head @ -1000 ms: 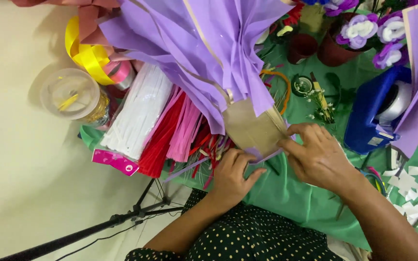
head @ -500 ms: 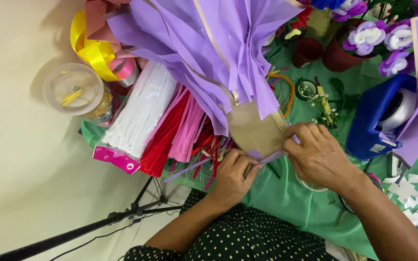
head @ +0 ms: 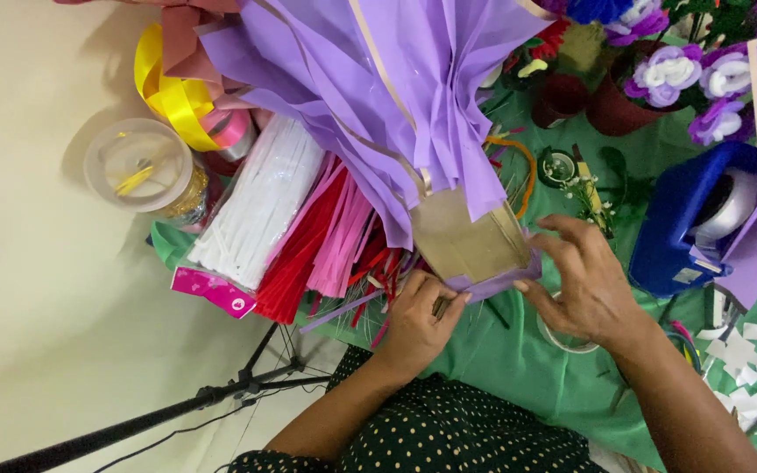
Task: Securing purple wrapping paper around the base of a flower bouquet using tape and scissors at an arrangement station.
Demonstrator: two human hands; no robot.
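Our left hand (head: 418, 322) pinched the brown cone base (head: 469, 241) of the purple paper bouquet wrap (head: 378, 96), our right hand (head: 584, 280) gripped its lilac lower edge, over the green table cloth (head: 527, 368), beside red and white sticks (head: 300, 228)

A craft desk (head: 519, 377) under a green cloth, set against a plain cream floor (head: 37, 307).

The floor fills everything left of the desk, smooth and evenly lit, with soft shadows only close to the desk's edge. Below the desk's left corner a black tripod (head: 221, 394) stands on the floor, one long leg running off toward the lower left. A thin black cable (head: 168, 434) trails beside that leg.
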